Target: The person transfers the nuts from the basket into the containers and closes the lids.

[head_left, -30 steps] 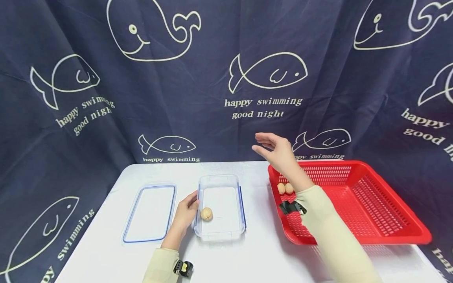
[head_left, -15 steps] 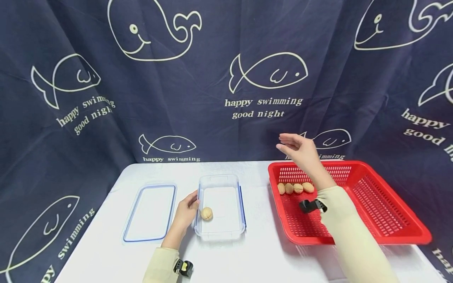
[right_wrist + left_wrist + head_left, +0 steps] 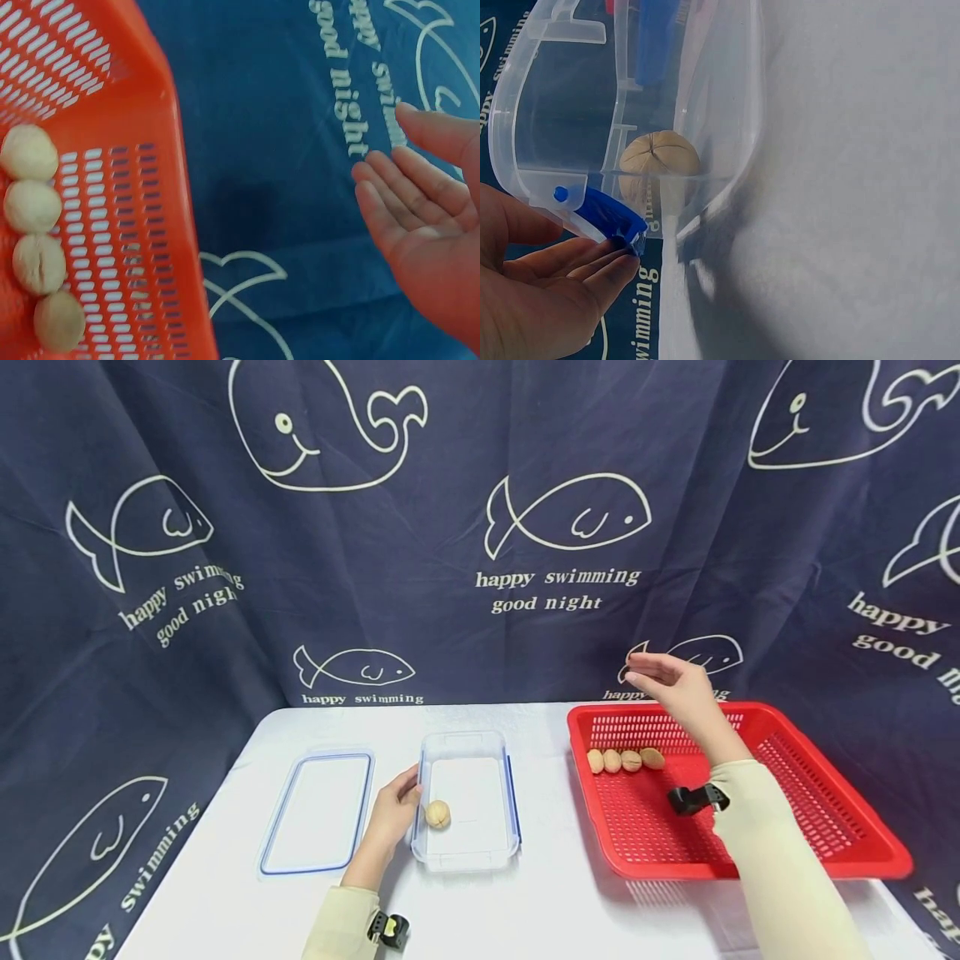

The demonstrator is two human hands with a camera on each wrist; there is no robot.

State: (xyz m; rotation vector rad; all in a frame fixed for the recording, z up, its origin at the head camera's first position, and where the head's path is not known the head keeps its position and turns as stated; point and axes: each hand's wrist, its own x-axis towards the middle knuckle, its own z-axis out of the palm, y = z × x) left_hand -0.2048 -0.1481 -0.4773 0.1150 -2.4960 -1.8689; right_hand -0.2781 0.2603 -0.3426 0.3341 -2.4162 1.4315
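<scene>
My left hand (image 3: pixel 396 806) holds the near-left side of a clear plastic food container (image 3: pixel 471 860). In the left wrist view, its fingertips are at a blue side latch (image 3: pixel 609 215). A single walnut (image 3: pixel 437 814) lies inside against the left wall. My right hand (image 3: pixel 678 689) is raised above the back rim of a red perforated basket (image 3: pixel 750 810), with its fingers loosely bent and nothing between them. Several walnuts (image 3: pixel 632 761) sit in a row along the basket's back left; the right wrist view shows them beside the slotted wall (image 3: pixel 105 247).
The container's blue-edged lid (image 3: pixel 318 814) lies flat on the white table (image 3: pixel 540 893), left of my left hand. A dark blue curtain (image 3: pixel 450 552) printed with whales and fish hangs behind the table. The basket's right end reaches the table's right edge.
My right hand has moved rightward across the basket's back rim, bringing more walnuts into view. My left hand, the container and the walnut inside it have stayed put.
</scene>
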